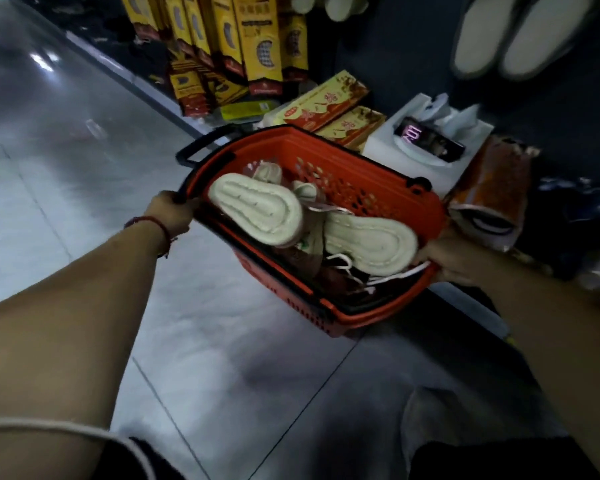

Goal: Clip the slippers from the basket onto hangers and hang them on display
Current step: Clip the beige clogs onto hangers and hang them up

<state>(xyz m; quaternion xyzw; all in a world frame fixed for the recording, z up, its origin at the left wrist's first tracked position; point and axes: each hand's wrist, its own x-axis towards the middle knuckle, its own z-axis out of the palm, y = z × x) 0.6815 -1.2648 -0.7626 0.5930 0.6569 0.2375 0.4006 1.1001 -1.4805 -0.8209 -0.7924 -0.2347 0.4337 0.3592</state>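
Observation:
I hold an orange plastic basket [371, 188] with a black rim above the tiled floor, tilted toward me. My left hand [172, 213] grips its left rim. My right hand [447, 258] grips the near right rim. Inside lie slippers with pale soles facing up: one slipper [257, 213] at the left and another slipper [371, 247] to its right, on top of more slippers and white hangers [388, 277]. Up at the top right, a pair of slippers [513, 39] hangs on display with pale soles showing.
Yellow insole packets [250, 39] hang at the top centre above yellow-red boxes [326, 102] on a low shelf. A white box with a dark packet [430, 138] and an orange bag [492, 192] sit beyond the basket. Grey tiled floor [66, 168] lies to the left.

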